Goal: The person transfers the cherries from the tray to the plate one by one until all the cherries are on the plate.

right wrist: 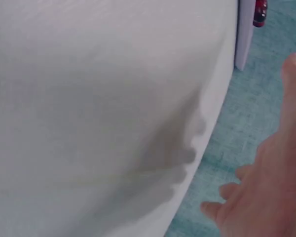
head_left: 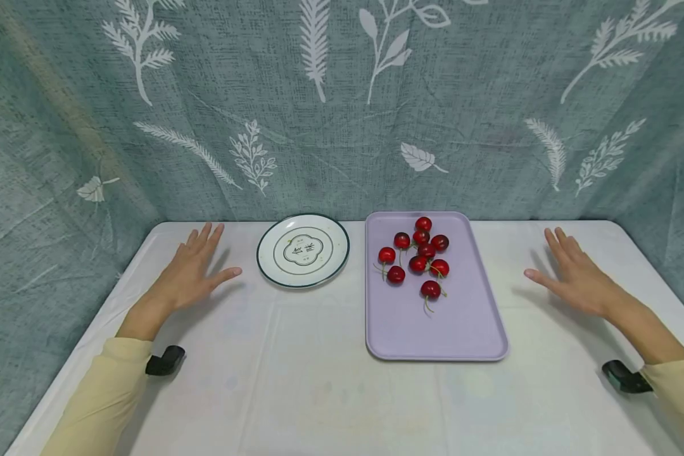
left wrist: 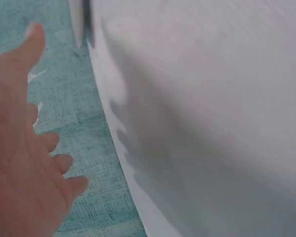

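Observation:
My left hand (head_left: 189, 273) hovers over the left side of the table with its fingers spread, holding nothing. Just right of it lies a round white plate (head_left: 273, 256) with a dark rim and a printed emblem in the centre. A lilac rectangular tray (head_left: 433, 332) lies right of the plate, bearing several dark red cherries (head_left: 430, 290) with green stems, mostly in its far half. Over the right side of the table, apart from the tray, my right hand (head_left: 578, 278) is also spread and holds nothing. Both wrist views show the fingers extended above the tabletop, casting shadows.
A white cloth covers the table (head_left: 313, 392). Behind and at both sides hangs a grey-green curtain (head_left: 342, 158) with white leaf prints, close along the table's far edge. Dark wrist devices (head_left: 165, 361) sit at both of the person's cuffs.

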The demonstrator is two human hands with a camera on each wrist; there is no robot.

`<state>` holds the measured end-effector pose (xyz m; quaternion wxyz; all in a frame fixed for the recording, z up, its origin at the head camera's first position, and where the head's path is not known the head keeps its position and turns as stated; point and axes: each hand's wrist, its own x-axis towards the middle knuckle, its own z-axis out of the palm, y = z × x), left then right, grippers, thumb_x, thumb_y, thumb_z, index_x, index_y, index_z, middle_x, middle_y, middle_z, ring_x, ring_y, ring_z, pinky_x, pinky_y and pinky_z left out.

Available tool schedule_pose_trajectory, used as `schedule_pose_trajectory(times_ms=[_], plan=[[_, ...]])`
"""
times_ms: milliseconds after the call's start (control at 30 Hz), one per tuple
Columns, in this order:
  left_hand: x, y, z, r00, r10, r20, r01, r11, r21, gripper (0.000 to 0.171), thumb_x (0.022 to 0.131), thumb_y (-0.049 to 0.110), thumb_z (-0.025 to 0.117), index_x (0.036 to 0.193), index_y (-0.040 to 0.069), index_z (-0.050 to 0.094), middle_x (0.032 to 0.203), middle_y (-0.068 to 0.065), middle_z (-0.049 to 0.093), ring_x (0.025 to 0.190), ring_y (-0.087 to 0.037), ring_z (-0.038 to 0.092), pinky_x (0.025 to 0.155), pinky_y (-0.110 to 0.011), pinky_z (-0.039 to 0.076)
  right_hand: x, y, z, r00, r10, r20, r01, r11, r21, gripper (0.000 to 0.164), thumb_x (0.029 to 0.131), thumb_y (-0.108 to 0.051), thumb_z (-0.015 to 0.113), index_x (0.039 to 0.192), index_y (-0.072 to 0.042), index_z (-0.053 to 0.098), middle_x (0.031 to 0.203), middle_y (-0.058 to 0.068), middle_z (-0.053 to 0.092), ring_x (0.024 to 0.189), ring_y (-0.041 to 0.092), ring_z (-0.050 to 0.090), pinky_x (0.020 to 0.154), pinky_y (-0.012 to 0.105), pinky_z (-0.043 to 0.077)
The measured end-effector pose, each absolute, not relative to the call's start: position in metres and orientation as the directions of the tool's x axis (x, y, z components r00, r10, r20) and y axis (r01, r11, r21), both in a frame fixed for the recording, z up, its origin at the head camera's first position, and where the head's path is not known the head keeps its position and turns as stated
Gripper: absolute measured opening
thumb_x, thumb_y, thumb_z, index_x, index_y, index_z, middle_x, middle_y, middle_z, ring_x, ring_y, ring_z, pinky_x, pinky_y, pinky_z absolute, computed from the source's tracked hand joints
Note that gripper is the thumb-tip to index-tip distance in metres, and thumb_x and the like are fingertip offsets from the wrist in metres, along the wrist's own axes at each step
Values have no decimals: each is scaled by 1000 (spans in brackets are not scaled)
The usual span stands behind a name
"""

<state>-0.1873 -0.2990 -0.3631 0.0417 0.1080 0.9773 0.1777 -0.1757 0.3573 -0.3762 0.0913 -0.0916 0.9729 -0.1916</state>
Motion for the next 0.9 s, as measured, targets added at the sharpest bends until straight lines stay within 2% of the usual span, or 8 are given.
schedule_pose_trajectory(times_ms=[167, 333, 467, 600, 633, 733, 833, 900], plan=[[-189, -295, -357, -977, 211, -33, 168, 853, 493, 93, 97, 50, 56, 158, 17, -7, 162, -20, -7, 146, -45, -2, 114, -73, 12, -182, 357, -368, -961, -235, -146, -140, 867, -478, 90, 102, -48, 46, 154, -11, -17, 159, 20, -21, 144, 45, -14, 107, 79, 10], [-189, -289, -353, -980, 199, -12, 156, 805, 573, 88, 99, 48, 53, 157, 21, -9, 162, -18, -2, 145, -46, 6, 114, -71, 16, -186, 354, -362, -960, -260, -105, -157, 808, -568, 84, 104, -42, 43, 154, -9, -16, 159, 22, -17, 144, 47, -9, 113, 75, 4], [-190, -285, -353, -983, 184, 2, 146, 773, 618, 85, 101, 45, 51, 157, 21, -8, 162, -18, -1, 144, -47, 11, 113, -69, 24, -188, 351, -360, -973, -216, -79, -130, 801, -584, 83, 104, -40, 45, 155, 0, -7, 158, 31, -3, 137, 59, 13, 109, 75, 20], [-190, -280, -353, -994, 103, 19, 89, 727, 681, 81, 103, 44, 47, 157, 15, -5, 162, -20, 4, 142, -48, 20, 110, -67, 33, -188, 348, -357, -989, -141, -43, -84, 780, -621, 76, 104, -40, 46, 153, 8, 13, 151, 38, 20, 130, 59, 31, 102, 72, 36], [-190, -278, -353, -997, 76, 19, 67, 708, 703, 80, 103, 44, 46, 157, 14, -4, 161, -22, 7, 141, -48, 23, 109, -66, 35, -187, 348, -357, -992, -125, -29, -78, 766, -638, 73, 104, -39, 46, 152, 9, 19, 149, 38, 26, 129, 57, 34, 101, 70, 38], [-190, -275, -354, -1000, 14, 11, 17, 632, 775, 78, 104, 44, 44, 157, 10, -1, 159, -25, 15, 137, -47, 32, 107, -59, 41, -187, 348, -354, -996, -89, -14, -52, 696, -717, 68, 104, -40, 47, 150, 7, 29, 147, 31, 39, 123, 20, 57, 102, 37, 52], [-193, -272, -355, -1000, -3, -24, -22, 532, 846, 74, 105, 39, 42, 157, 7, 0, 156, -28, 21, 135, -44, 38, 104, -42, 49, -188, 348, -351, -994, -93, -50, -4, 505, -863, 68, 103, -34, 51, 149, 10, 27, 131, 3, 62, 101, -8, 61, 87, 10, 54], [-195, -270, -356, -998, -5, -60, -55, 467, 883, 72, 106, 36, 41, 156, 6, -1, 155, -29, 23, 135, -43, 38, 102, -35, 51, -188, 347, -348, -986, -127, -105, 60, 315, -947, 72, 102, -29, 53, 150, 13, 20, 120, -12, 65, 96, -10, 62, 84, 8, 54]])
